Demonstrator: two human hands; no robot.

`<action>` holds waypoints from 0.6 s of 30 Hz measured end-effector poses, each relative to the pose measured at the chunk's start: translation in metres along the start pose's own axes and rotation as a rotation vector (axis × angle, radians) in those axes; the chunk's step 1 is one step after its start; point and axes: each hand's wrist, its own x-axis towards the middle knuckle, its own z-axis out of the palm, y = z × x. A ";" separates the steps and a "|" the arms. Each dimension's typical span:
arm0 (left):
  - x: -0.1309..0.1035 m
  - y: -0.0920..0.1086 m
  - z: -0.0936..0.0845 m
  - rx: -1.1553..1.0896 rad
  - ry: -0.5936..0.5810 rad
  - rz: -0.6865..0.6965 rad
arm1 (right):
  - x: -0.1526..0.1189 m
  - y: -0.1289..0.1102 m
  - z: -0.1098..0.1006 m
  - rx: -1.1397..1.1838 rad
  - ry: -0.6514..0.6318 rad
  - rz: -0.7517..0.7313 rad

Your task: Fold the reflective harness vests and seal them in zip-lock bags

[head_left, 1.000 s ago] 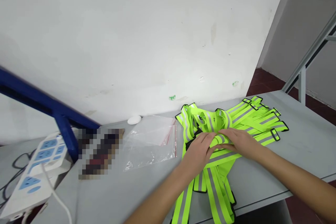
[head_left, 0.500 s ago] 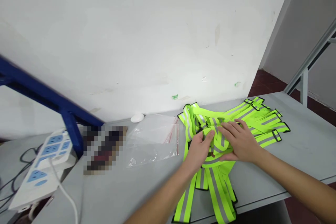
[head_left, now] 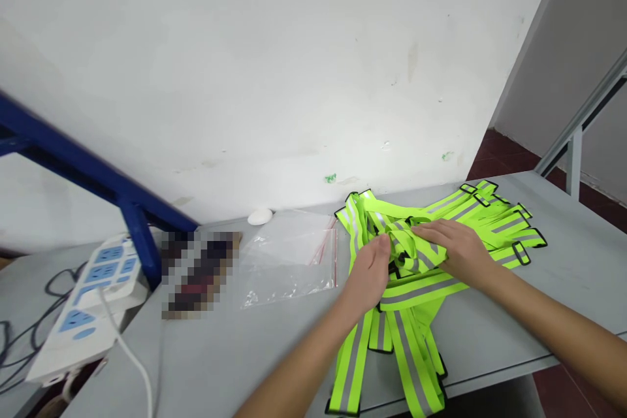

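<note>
Neon-yellow straps with grey reflective stripes and black buckles (head_left: 504,228) lie spread on the grey table. Over their middle, a folded bundle of the same strap (head_left: 414,251) is held between my hands. My left hand (head_left: 371,271) grips the bundle's left side, its thumb pointing up. On the right, my right hand (head_left: 458,248) closes on the bundle with its fingers across the top; its thumb is hidden. Several strap ends (head_left: 409,359) hang toward the table's front edge.
Clear plastic bags (head_left: 289,268) with red seal lines lie left of the straps, near a white oval object (head_left: 259,216). Farther left are a pixelated item (head_left: 200,274), a blue metal frame (head_left: 140,235) and a white power strip (head_left: 93,300) with cables. A wall stands behind.
The bundle between my hands has turned and looks more compact, showing its looped folds. My right hand has shifted slightly right, and its thumb has gone out of sight.
</note>
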 end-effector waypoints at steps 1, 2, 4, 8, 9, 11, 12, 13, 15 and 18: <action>-0.001 0.000 -0.002 0.066 0.011 0.105 | 0.005 0.002 -0.004 0.019 0.000 0.037; -0.001 -0.001 -0.003 0.137 0.018 0.206 | 0.010 0.004 -0.007 0.026 0.006 0.083; -0.001 -0.004 -0.004 0.250 0.050 0.330 | 0.021 0.007 -0.014 0.027 0.017 0.182; 0.008 -0.012 -0.001 0.249 0.111 0.258 | 0.033 -0.001 -0.019 0.073 0.032 0.214; 0.011 -0.012 -0.001 0.174 0.154 0.228 | 0.033 -0.006 -0.018 0.080 0.046 0.164; 0.016 -0.008 -0.004 -0.046 0.266 0.117 | 0.031 -0.016 -0.014 0.067 0.084 0.012; 0.017 -0.005 -0.006 -0.173 0.299 0.028 | 0.029 -0.021 -0.012 0.045 0.100 -0.071; 0.017 -0.002 -0.009 -0.300 0.286 -0.074 | 0.027 -0.025 -0.009 0.015 0.117 -0.150; 0.014 0.004 -0.012 -0.513 0.124 -0.259 | 0.024 -0.030 -0.003 -0.063 0.157 -0.264; 0.006 0.007 -0.014 -0.680 -0.081 -0.362 | 0.022 -0.032 0.004 -0.151 0.158 -0.311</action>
